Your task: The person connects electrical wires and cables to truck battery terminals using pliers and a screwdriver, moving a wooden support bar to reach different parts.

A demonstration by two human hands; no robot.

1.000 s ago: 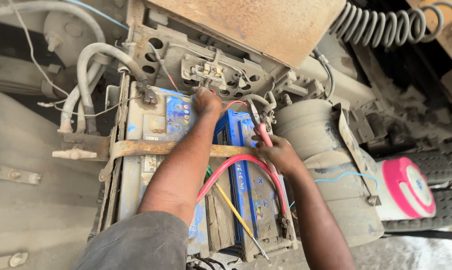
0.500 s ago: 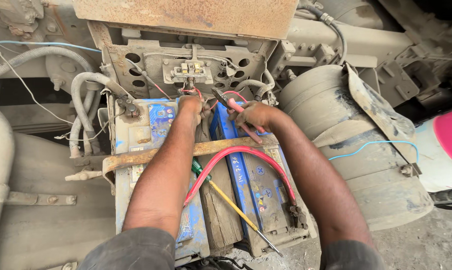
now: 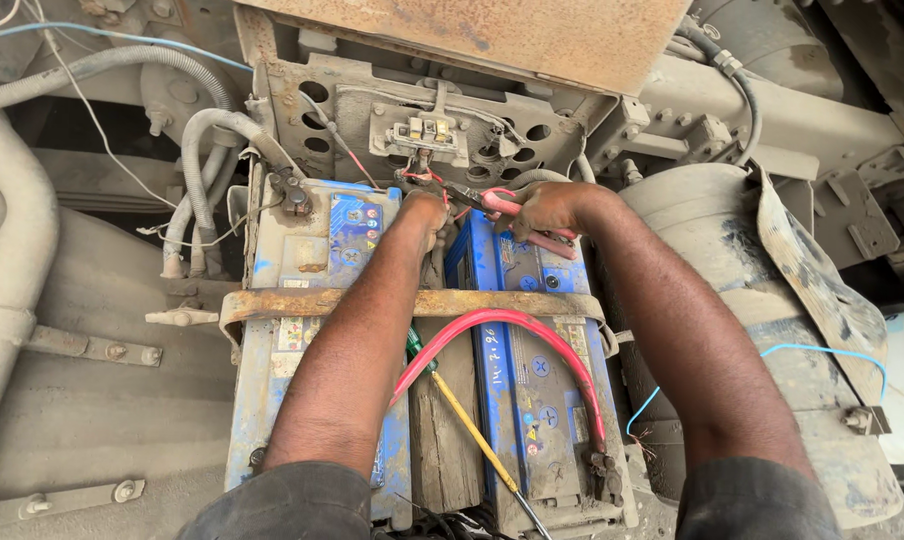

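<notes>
Change: both hands sit closer together than half a second ago, meeting at the thin red wires (image 3: pixel 434 180) under the small metal terminal block (image 3: pixel 427 133); the view looks lower and nearer too.
Left hand: the left hand (image 3: pixel 424 212) is curled at those wires, fingertips pinching near them; whether it truly grips one, I cannot tell.
Right hand: the right hand (image 3: pixel 552 208) is closed round the red-handled pliers (image 3: pixel 502 205), nose pointing left toward the wires.
Work spot: it sits just above the gap between the two dusty blue box-shaped batteries (image 3: pixel 312 300).
Around it: a rusty flat metal clamp bar (image 3: pixel 272 305) crosses both batteries, a thick red cable (image 3: pixel 512 325) arcs over the right one, and a yellow-shafted screwdriver (image 3: pixel 472 435) lies in the gap.
</notes>
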